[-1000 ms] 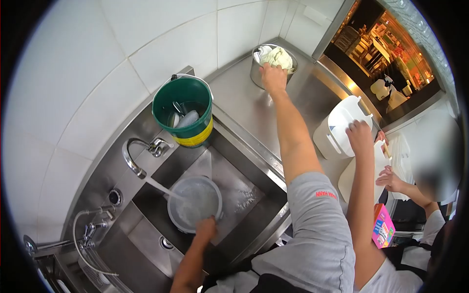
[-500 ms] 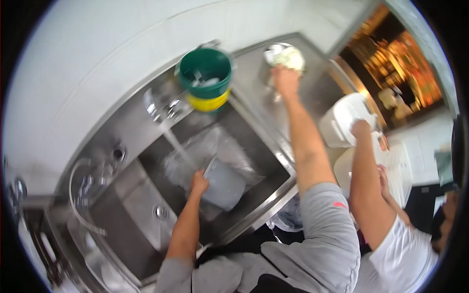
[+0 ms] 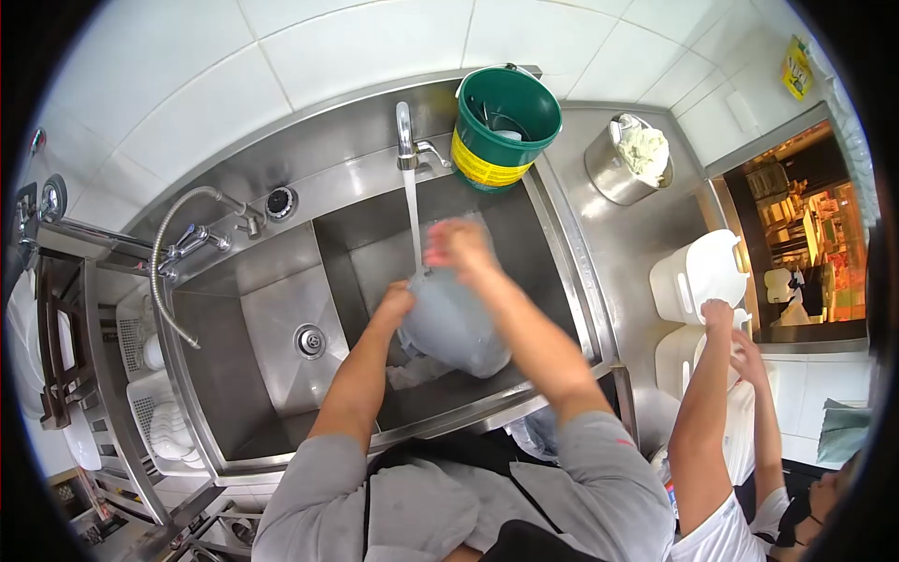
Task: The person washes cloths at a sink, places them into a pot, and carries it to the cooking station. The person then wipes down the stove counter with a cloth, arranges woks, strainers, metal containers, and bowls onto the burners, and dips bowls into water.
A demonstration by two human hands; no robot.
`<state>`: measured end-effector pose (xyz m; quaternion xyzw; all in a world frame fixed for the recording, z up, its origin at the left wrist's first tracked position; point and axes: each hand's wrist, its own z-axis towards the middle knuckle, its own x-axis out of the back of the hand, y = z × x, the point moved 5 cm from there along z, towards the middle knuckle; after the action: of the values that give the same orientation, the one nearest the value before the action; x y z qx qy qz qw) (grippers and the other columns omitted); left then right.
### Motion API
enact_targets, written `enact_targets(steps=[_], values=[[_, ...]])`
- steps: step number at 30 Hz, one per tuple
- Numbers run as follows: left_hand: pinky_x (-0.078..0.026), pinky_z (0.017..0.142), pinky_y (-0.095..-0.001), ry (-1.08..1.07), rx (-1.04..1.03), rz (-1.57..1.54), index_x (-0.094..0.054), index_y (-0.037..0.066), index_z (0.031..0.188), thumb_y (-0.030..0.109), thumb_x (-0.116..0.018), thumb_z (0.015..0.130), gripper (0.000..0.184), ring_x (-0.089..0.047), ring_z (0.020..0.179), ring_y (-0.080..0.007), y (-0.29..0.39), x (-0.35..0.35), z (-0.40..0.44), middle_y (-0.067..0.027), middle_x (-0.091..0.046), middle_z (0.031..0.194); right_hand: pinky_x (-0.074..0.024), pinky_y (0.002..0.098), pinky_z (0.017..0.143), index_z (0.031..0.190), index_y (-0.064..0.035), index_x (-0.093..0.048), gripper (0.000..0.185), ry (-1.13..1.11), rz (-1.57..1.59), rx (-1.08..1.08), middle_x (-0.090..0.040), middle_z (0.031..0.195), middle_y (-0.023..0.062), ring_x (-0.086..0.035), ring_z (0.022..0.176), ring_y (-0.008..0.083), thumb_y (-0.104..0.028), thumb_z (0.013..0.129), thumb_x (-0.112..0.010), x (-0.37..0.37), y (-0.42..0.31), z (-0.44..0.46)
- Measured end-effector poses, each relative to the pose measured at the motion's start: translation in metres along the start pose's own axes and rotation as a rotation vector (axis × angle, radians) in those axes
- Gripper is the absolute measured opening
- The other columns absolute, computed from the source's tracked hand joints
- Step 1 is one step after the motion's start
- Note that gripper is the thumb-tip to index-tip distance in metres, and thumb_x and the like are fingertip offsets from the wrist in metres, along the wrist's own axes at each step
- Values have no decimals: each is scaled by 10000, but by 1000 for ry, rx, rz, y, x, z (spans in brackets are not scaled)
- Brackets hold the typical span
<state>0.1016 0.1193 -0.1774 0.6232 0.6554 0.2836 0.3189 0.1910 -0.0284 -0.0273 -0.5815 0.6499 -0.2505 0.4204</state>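
Note:
My left hand (image 3: 396, 302) is closed on the rim of a grey plastic container (image 3: 456, 323), which is tilted in the right sink basin (image 3: 370, 234). Over the container's upper part is my right hand (image 3: 465, 251), smeared by motion. A pinkish-red patch shows at its fingertips, too blurred to name. Water runs from the tap (image 3: 405, 140) in a stream beside the container, near my left hand. Clear, plastic-like material (image 3: 421, 372) lies under the container in the basin.
A green bucket (image 3: 506, 117) with a yellow band stands at the basin's back right corner. A metal pot (image 3: 613, 169) holds a pale, crumpled mass (image 3: 644, 153). A co-worker's hands (image 3: 730, 328) touch white tubs (image 3: 688, 281) at right. A hose tap (image 3: 173, 248) rises behind the left basin.
My right hand has left the metal pot and come over the grey container. My left hand still grips the container. The view has turned and become sharper.

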Motion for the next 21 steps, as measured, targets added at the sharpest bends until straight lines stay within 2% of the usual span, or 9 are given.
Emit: enact_targets(steps=[3,6,7,8,9,11,12,18,21], values=[[-395,500,-358,116,60,-161,-614,14,817,-82,-422,634,282,-480,545,-226,2,12,-6,-52,-511,663,-584,436,639,976,25,-598,236,-57,538,-423,-623,880,171,-638,700,304,-189,987,-499,-76,54,23],[-399,512,-373,190,89,-444,-571,25,803,-67,-431,631,240,-468,553,-240,0,10,-18,-66,-496,694,-580,429,612,933,20,-599,208,-80,433,-227,-624,831,147,-636,672,291,-173,967,-528,-97,15,25],[-419,530,-380,190,82,-546,-572,22,817,-61,-436,631,245,-486,571,-244,-4,10,-12,-74,-506,715,-556,399,545,918,5,-611,150,-63,154,-71,-618,775,113,-622,621,252,-123,938,-536,-92,-10,22],[-439,548,-388,188,69,-651,-573,19,831,-55,-440,632,251,-503,589,-247,-5,9,-4,-83,-515,736,-521,358,491,891,-14,-622,121,95,-152,384,-605,741,89,-595,575,210,-91,911,-531,-70,-10,62],[-458,583,-397,170,125,-742,-581,7,873,-42,-458,649,260,-522,614,-255,7,4,-5,-94,-532,769,-497,339,475,956,-19,-611,117,463,-133,442,-570,707,65,-559,552,196,-74,898,-525,-43,-17,90],[-494,652,-414,140,250,-920,-598,-17,957,-15,-493,684,292,-560,662,-269,39,-3,-23,-115,-565,834,-527,377,576,1155,-15,-494,256,473,209,-18,-546,905,107,-564,714,234,-106,916,-506,-29,-46,77],[-499,674,-408,141,206,-854,-607,-25,963,5,-515,707,273,-574,677,-266,51,-3,-30,-116,-578,834,-531,380,632,1169,-25,-481,248,412,272,-52,-539,1019,134,-570,796,241,-139,949,-493,-29,-53,81],[-472,677,-334,142,-142,-168,-653,-20,938,155,-653,830,206,-568,694,-177,69,6,-54,-69,-617,782,-517,299,696,1097,-51,-521,148,323,716,124,-600,931,97,-576,787,187,-121,976,-472,-57,-83,99],[-435,641,-310,127,-242,210,-657,1,927,206,-687,861,217,-524,680,-129,51,-4,-63,-23,-599,754,-475,431,705,1094,-108,-557,182,263,426,125,-569,1081,62,-497,932,223,-162,933,-491,-70,-107,116]])
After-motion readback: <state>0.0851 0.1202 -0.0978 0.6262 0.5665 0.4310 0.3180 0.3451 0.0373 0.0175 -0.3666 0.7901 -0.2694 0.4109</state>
